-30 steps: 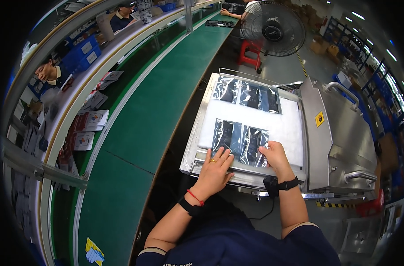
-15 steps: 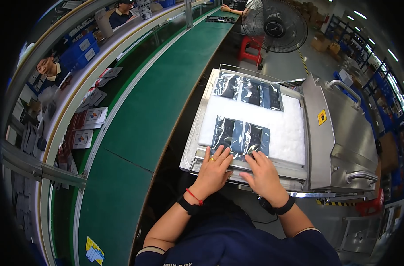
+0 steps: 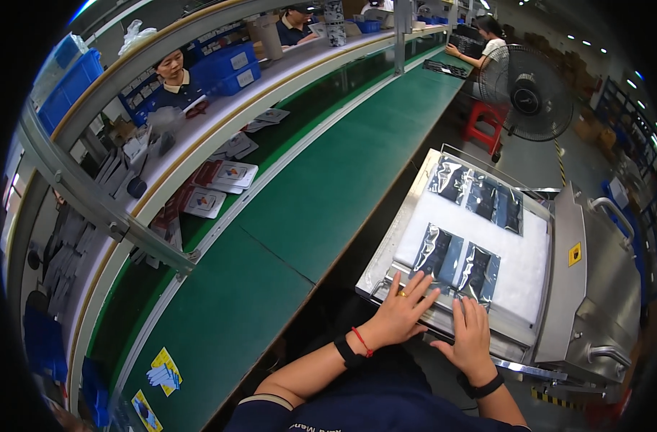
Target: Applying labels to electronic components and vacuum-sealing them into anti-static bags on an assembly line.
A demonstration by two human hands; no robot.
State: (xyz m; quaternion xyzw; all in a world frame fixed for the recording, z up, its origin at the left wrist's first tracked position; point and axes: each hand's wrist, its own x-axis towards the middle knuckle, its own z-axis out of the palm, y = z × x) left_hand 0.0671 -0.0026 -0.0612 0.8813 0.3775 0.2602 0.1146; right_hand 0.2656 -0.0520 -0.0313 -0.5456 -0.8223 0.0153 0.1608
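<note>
My left hand [image 3: 402,308] lies with fingers stretched over the near edge of a shiny antistatic bag [image 3: 435,252] with a dark flat item inside. Beside it, my right hand [image 3: 472,338] rests its extended fingers at the near edge of a second such bag [image 3: 478,273]. Both bags lie on a white pad [image 3: 524,284] in the bed of a steel chamber machine, which looks like a vacuum sealer. Farther back on the pad lie several more filled bags [image 3: 481,194] in a row. The machine's steel lid [image 3: 595,266] stands raised at the right.
A green workbench [image 3: 321,201] runs along my left, with a shelf [image 3: 199,137] above it holding blue bins [image 3: 231,72]. White and red packs [image 3: 204,202] lie beneath the shelf. A black fan [image 3: 526,93] and red stool [image 3: 485,126] stand beyond the machine. Other people sit farther off.
The view has turned left, so the machine and bags appear farther right and lower. My hands stay at the near bags' edges, fingers still extended.
</note>
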